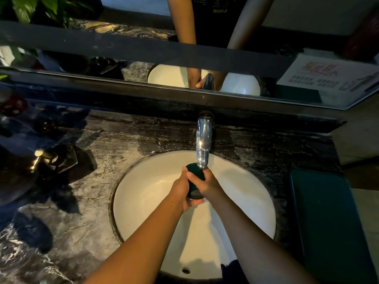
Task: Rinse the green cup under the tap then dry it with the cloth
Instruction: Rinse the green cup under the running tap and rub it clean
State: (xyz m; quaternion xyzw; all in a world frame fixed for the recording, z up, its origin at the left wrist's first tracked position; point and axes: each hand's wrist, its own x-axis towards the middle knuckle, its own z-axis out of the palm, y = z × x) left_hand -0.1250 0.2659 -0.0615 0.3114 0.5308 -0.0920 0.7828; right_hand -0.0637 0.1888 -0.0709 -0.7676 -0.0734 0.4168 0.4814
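Note:
A dark green cup (pixel 195 177) is held over the white sink basin (pixel 147 193), tilted with its mouth just under the spout of the chrome tap (pixel 203 142). My left hand (pixel 182 191) wraps the cup from the left and below. My right hand (pixel 211 183) grips it from the right, thumb across the cup's side. I cannot tell in the dim light whether water is running. A flat dark green cloth (pixel 328 222) lies on the counter to the right of the basin.
The dark marble counter (pixel 82 212) surrounds the basin. At the left stand a brass-topped dispenser (pixel 41 158) on a dark tray and some glassware. A mirror (pixel 184 58) runs along the back wall, with a plant at top left and a printed notice (pixel 328 74) at right.

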